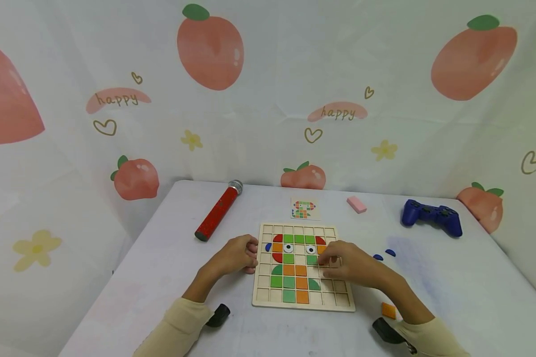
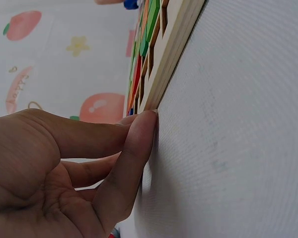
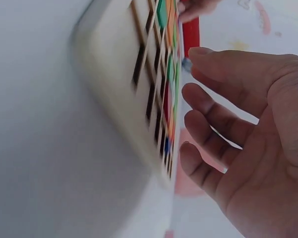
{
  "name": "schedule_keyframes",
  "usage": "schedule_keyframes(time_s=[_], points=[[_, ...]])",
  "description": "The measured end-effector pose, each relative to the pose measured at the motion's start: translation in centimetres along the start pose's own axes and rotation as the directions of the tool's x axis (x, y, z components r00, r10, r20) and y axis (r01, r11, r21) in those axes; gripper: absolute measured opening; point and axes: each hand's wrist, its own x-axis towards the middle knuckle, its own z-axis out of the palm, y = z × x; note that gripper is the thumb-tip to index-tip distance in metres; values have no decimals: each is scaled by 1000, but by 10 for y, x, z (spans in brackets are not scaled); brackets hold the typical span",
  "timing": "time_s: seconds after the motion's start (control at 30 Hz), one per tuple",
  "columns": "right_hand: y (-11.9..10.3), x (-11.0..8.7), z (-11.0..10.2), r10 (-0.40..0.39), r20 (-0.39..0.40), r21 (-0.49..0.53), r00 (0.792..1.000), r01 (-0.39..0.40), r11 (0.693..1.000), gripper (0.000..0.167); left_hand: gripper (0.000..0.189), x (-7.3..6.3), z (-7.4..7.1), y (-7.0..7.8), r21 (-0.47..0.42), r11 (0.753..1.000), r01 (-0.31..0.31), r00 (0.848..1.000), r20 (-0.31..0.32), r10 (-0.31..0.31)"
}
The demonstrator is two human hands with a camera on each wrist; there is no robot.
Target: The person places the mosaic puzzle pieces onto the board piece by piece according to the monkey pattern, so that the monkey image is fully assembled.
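A wooden grid board [image 1: 303,309] lies on the table, partly filled with red, green and orange tiles and two eye tiles [image 1: 288,248]. At its left edge my left hand [image 1: 237,255] pinches the rim; the left wrist view shows thumb and finger [image 2: 139,136] meeting at the board's side. My right hand [image 1: 353,263] is over the board's right part, near a green tile [image 1: 311,259] below the right eye. Its fingers [image 3: 201,99] are loosely bent, apart from the thumb, and hold nothing in the right wrist view. They hide some right-hand cells.
Behind the board lies a picture card [image 1: 304,209], with a pink block [image 1: 356,204] to its right. A red microphone [image 1: 216,213] lies back left, a blue game controller [image 1: 431,217] back right. Blue half-round pieces [image 1: 390,253] and an orange tile [image 1: 388,310] lie right of the board.
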Motion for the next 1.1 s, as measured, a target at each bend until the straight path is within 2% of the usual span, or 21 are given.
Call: schedule_keyframes(time_s=[0.27, 0.5, 0.87, 0.93, 1.03, 1.1], points=[[23, -34, -11, 78, -13, 32, 997, -77, 996, 27, 50, 1, 0, -1, 0, 1000, 10, 1000, 8, -10], [40, -62, -18, 86, -14, 6, 996, -86, 996, 34, 49, -1, 1, 1, 38, 999, -2, 1000, -2, 2], [58, -96, -26, 213, 29, 41, 977, -214, 976, 35, 48, 2, 0, -2, 50, 998, -27, 1000, -13, 28], [60, -102, -26, 213, 24, 42, 977, -214, 976, 34, 48, 2, 0, -2, 51, 998, -25, 1000, -11, 26], [64, -111, -25, 156, -5, 31, 988, -156, 987, 32, 48, 2, 1, -3, 50, 999, -22, 1000, -7, 22], [67, -115, -24, 147, -11, 30, 989, -146, 989, 32, 48, 2, 1, -3, 49, 999, -23, 1000, -6, 23]])
